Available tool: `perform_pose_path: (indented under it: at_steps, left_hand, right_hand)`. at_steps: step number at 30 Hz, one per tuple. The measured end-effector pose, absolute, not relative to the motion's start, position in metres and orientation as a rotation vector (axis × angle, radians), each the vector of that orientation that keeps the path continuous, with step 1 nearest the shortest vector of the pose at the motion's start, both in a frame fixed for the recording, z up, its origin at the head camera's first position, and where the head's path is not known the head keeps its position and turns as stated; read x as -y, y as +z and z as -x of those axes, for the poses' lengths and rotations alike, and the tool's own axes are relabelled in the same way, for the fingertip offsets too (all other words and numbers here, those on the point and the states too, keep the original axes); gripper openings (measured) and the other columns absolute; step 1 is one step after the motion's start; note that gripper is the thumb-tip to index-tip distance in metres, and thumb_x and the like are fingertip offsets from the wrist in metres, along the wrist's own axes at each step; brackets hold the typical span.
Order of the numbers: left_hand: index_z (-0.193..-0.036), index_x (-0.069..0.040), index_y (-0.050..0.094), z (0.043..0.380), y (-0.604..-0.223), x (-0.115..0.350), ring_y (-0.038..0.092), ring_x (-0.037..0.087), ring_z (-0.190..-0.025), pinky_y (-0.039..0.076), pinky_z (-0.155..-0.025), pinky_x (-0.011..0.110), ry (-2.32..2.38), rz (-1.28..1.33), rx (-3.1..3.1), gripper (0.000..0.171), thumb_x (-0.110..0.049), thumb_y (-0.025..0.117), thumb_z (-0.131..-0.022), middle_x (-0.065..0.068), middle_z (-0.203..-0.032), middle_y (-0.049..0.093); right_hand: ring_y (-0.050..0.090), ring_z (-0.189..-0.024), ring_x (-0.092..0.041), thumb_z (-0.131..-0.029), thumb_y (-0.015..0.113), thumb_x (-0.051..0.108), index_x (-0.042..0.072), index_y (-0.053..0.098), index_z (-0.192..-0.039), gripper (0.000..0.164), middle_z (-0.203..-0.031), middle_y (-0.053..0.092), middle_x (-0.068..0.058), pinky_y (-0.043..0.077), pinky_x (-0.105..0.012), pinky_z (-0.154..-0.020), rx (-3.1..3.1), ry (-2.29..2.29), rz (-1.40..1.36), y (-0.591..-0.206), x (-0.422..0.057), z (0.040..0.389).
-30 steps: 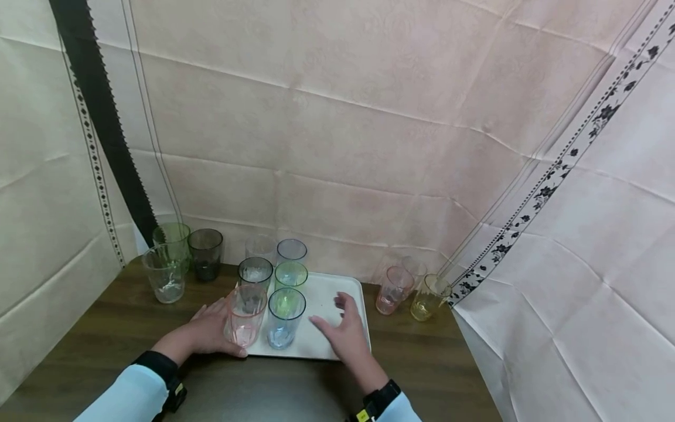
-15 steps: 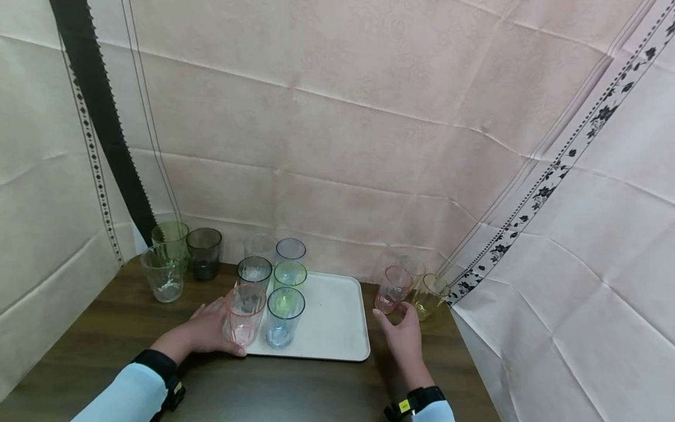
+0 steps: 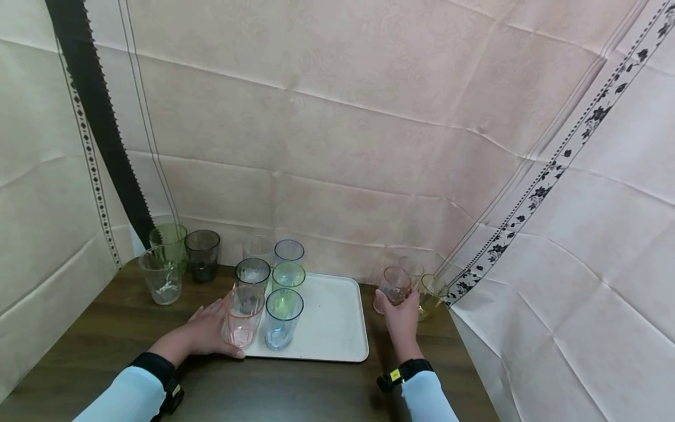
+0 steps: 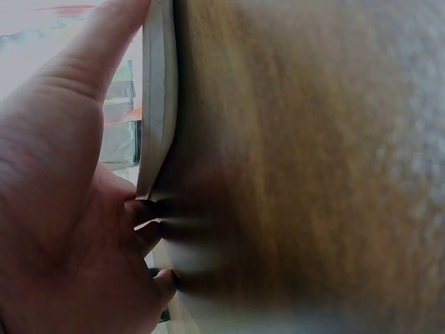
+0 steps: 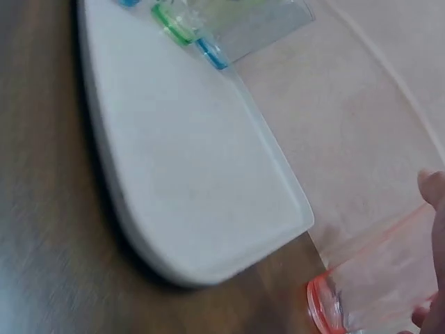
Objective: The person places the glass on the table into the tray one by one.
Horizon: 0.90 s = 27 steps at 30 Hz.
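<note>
Head view: right hand [image 3: 403, 322], newly closed in, grasps the red glass [image 3: 395, 282] right of the tray [image 3: 333, 328]; we judge it in hand, still off the tray. Left hand [image 3: 210, 329] braces the tray's near-left corner, unclenched. Left wrist view: we note thumb against tray rim. Right wrist view: we see the glass beside the tray.

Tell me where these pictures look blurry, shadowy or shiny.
Head view: mostly clear, with a grey sheen on the brown wooden table; left wrist view: the table's grain is smeared, dark shadows lie beside the left hand, and the upper left corner looks washed out; right wrist view: the table is blurry, with a dark, shadow-like band along the white rectangular tray.
</note>
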<state>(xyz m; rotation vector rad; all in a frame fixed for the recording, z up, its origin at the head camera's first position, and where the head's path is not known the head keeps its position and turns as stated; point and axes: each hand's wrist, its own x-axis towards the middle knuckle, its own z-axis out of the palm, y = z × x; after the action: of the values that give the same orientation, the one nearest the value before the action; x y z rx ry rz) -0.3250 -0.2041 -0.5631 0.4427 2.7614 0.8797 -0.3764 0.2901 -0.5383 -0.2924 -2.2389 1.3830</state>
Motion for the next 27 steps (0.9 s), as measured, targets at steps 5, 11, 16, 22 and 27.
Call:
perform_pose_path:
  at_steps: [5, 11, 16, 22, 27]
  left_hand:
    - [-0.172, 0.008, 0.012, 0.325, -0.566, 0.205, 0.017, 0.063, -0.16, 0.01, -0.124, 0.084, 0.886, -0.445, -2.77, 0.152, -0.069, 0.097, -0.072, 0.041, -0.173, 0.022]
    - [-0.171, 0.008, 0.014, 0.325, -0.566, 0.204, 0.016, 0.062, -0.16, 0.01, -0.124, 0.083, 0.885, -0.439, -2.763, 0.15, -0.068, 0.097, -0.072, 0.041, -0.173, 0.023]
    - [-0.171, 0.008, 0.017, 0.325, -0.565, 0.204, 0.017, 0.061, -0.161, 0.01, -0.124, 0.083, 0.885, -0.438, -2.756, 0.149, -0.068, 0.097, -0.072, 0.04, -0.173, 0.024]
    - [-0.171, 0.008, 0.018, 0.325, -0.565, 0.203, 0.016, 0.061, -0.161, 0.009, -0.125, 0.082, 0.89, -0.431, -2.754, 0.148, -0.068, 0.098, -0.072, 0.039, -0.174, 0.024]
    - [-0.171, 0.008, 0.017, 0.325, -0.565, 0.204, 0.016, 0.06, -0.162, 0.009, -0.125, 0.083, 0.899, -0.428, -2.751, 0.148, -0.067, 0.098, -0.072, 0.039, -0.173, 0.025]
  right_hand:
    - [0.044, -0.15, -0.047, -0.092, 0.093, 0.039, -0.003, 0.028, -0.165, 0.106, -0.16, 0.041, -0.031, 0.038, -0.063, -0.125, 2.161, 1.364, 0.313, -0.535, -0.281, 0.389]
    - [0.044, -0.15, -0.046, -0.092, 0.093, 0.036, -0.001, 0.028, -0.166, 0.105, -0.16, 0.041, -0.032, 0.037, -0.061, -0.126, 2.104, 1.354, 0.321, -0.535, -0.278, 0.397]
    - [0.044, -0.151, -0.047, -0.094, 0.092, 0.033, 0.0, 0.029, -0.166, 0.101, -0.16, 0.042, -0.031, 0.037, -0.062, -0.126, 2.105, 1.362, 0.365, -0.537, -0.28, 0.401]
    - [0.046, -0.151, -0.046, -0.095, 0.09, 0.032, -0.001, 0.032, -0.164, 0.096, -0.158, 0.046, -0.03, 0.039, -0.058, -0.126, 2.127, 1.394, 0.389, -0.539, -0.284, 0.404]
    - [0.045, -0.151, -0.049, -0.095, 0.09, 0.033, -0.003, 0.03, -0.165, 0.098, -0.159, 0.044, -0.032, 0.039, -0.062, -0.125, 2.145, 1.413, 0.372, -0.538, -0.284, 0.403]
